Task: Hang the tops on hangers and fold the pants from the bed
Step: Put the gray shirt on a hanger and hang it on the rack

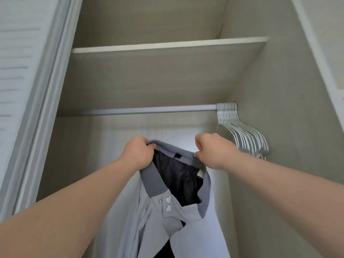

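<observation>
You are on the hanging step, with one top in hand and no hanger in it that I can see. Your left hand (138,153) is closed round the left side of the collar (154,181) of a pale grey-blue jacket (167,220), fingers curled over the ribbed edge. Your right hand (212,149) is fisted too, pinching the collar's right side between thumb and curled fingers. The jacket hangs from both grips in front of the open wardrobe, below the rail (149,110), its dark lining facing you and the zip front falling toward the near edge of the view.

The white hangers (242,135) are bunched at the far right end of the rail, just beyond your right hand. The shelf (167,45) sits above the rail.

The next move, as I judge it, calls for freeing one hand. Your right is nearest the hangers, so let the left take the full weight at the collar, then lift one hanger off the bunch without dragging its neighbours. After that, feed its arms into the shoulders through the open neck.
</observation>
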Demonstrator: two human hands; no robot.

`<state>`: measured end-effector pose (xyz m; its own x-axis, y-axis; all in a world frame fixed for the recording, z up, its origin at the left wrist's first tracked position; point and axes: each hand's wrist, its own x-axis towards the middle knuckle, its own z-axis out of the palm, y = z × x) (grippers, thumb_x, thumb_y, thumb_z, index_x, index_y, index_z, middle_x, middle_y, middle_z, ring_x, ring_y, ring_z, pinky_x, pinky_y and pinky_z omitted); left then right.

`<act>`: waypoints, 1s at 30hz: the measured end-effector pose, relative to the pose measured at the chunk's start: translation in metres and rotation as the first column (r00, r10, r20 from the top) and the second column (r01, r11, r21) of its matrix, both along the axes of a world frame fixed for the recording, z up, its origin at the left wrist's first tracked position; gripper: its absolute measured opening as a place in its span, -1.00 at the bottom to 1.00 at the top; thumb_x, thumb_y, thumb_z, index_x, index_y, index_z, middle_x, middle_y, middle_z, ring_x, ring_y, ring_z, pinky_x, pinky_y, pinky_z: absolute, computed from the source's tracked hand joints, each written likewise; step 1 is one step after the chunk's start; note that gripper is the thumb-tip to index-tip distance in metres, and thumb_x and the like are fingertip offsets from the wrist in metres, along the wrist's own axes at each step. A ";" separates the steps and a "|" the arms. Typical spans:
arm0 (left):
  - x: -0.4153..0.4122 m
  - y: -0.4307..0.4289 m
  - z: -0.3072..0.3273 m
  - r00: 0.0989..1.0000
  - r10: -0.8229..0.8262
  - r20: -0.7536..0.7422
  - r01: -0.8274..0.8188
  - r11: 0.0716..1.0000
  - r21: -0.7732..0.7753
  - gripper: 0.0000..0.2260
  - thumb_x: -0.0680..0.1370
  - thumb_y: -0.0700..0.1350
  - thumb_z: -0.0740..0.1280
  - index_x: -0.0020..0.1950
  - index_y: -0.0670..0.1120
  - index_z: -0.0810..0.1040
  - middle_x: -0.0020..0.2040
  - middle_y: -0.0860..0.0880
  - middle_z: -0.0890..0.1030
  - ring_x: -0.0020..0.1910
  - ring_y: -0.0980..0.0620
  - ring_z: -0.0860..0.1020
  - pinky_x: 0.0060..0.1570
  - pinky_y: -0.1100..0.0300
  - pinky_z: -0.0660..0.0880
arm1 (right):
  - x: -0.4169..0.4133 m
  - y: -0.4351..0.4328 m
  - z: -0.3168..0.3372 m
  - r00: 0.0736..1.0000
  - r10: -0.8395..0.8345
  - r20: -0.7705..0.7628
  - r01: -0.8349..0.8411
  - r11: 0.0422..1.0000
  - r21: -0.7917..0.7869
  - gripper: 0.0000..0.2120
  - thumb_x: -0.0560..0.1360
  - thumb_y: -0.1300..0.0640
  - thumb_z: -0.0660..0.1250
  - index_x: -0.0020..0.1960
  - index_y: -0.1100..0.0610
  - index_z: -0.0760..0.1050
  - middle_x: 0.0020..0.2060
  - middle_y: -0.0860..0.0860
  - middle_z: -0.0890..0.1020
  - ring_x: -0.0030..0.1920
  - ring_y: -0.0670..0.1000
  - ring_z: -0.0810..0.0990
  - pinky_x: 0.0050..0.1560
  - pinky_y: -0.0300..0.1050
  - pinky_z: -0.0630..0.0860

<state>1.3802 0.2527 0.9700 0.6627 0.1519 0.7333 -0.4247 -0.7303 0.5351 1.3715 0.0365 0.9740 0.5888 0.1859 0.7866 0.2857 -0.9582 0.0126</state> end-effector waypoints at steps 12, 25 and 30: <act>0.041 -0.036 0.052 0.995 0.077 0.069 -0.085 0.989 0.123 -0.69 0.60 -0.21 0.27 -0.35 -0.10 0.41 -0.39 -0.06 0.45 -0.33 -0.10 0.40 -0.44 0.18 0.25 | 0.074 -0.053 0.050 0.750 -0.573 0.330 0.612 0.791 -0.017 -0.63 0.52 0.12 0.21 0.32 0.05 0.35 0.26 0.12 0.45 0.25 0.16 0.41 0.13 0.00 0.30; 0.060 -0.040 0.068 0.984 0.111 0.141 -0.129 0.983 0.127 -0.64 0.62 -0.12 0.30 -0.37 -0.10 0.36 -0.41 -0.05 0.41 -0.31 -0.12 0.36 -0.39 0.13 0.26 | 0.100 -0.082 0.062 0.774 -0.547 0.319 0.553 0.829 0.079 -0.68 0.56 0.23 0.18 0.30 0.10 0.44 0.28 0.10 0.48 0.29 0.18 0.45 0.19 0.00 0.36; 0.059 -0.044 0.065 0.977 0.128 0.171 -0.147 0.984 0.104 -0.66 0.62 -0.13 0.29 -0.36 -0.09 0.38 -0.39 -0.04 0.43 -0.28 -0.14 0.40 -0.29 0.12 0.27 | 0.087 -0.078 0.065 0.793 -0.453 0.408 0.444 0.888 0.121 -0.74 0.55 0.19 0.22 0.24 0.12 0.39 0.22 0.10 0.55 0.22 0.17 0.52 0.10 -0.02 0.40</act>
